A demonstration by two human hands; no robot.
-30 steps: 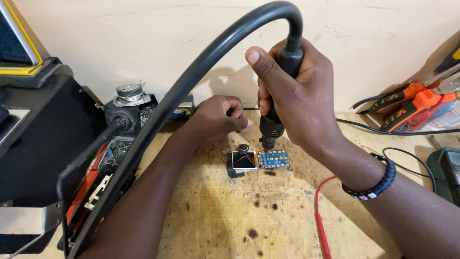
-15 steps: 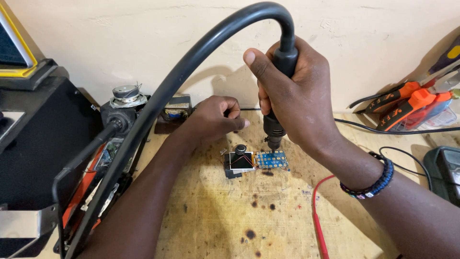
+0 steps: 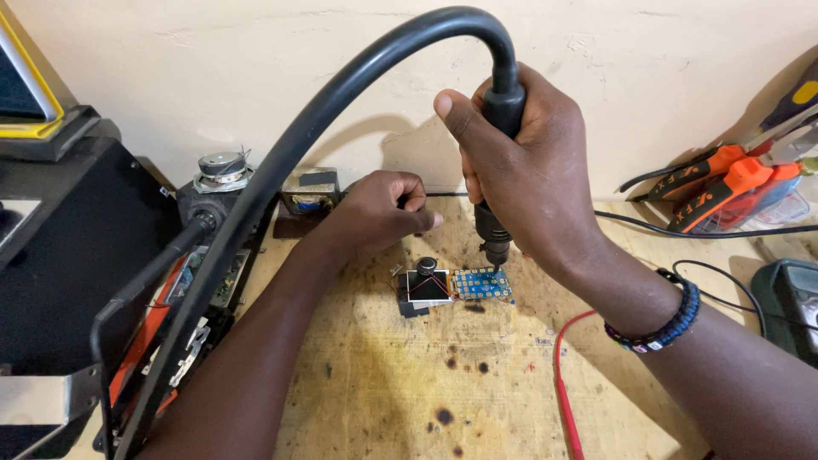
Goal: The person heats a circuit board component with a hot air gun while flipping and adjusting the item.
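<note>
Gripping black hose-fed hot-air handpiece (image 3: 498, 170) in right hand (image 3: 528, 170), nozzle over small blue circuit board (image 3: 481, 284) mid-bench; left hand (image 3: 375, 213) curled shut beside; heating apparently underway, nothing lifted yet.

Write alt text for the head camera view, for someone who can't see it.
The right hand grips a black hose-fed tool, tip down on a small blue circuit board on a scorched wooden bench. The left hand rests curled just behind it.
</note>
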